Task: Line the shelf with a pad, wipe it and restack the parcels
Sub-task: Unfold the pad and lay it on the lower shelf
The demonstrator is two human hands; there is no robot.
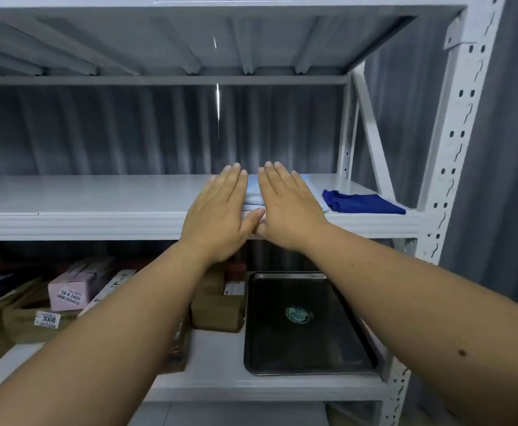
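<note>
Both my hands flat, fingers straight and together, palms down. Left hand and right hand side by side, thumbs touching at the front edge of the shelf. Neither grips anything; they press on the pad, a pale blue-white folded sheet lying on the middle shelf, right of centre. Only a strip of it shows between my hands and a bit past my right hand, so I can't tell its full extent.

Just right of the pad, on the same shelf: a dark blue cloth, crumpled, near the right upright. Not touching my hands.

Shelf below: parcels bunched on the left, brown boxes and bags plus a pink one with a printed label; a white sticker on a brown one reads 3008. Another brown box sits behind my left forearm. To the right, a black tray with a round green logo, lying flat just beside that box.

Behind the rack: grey corrugated wall.
</note>
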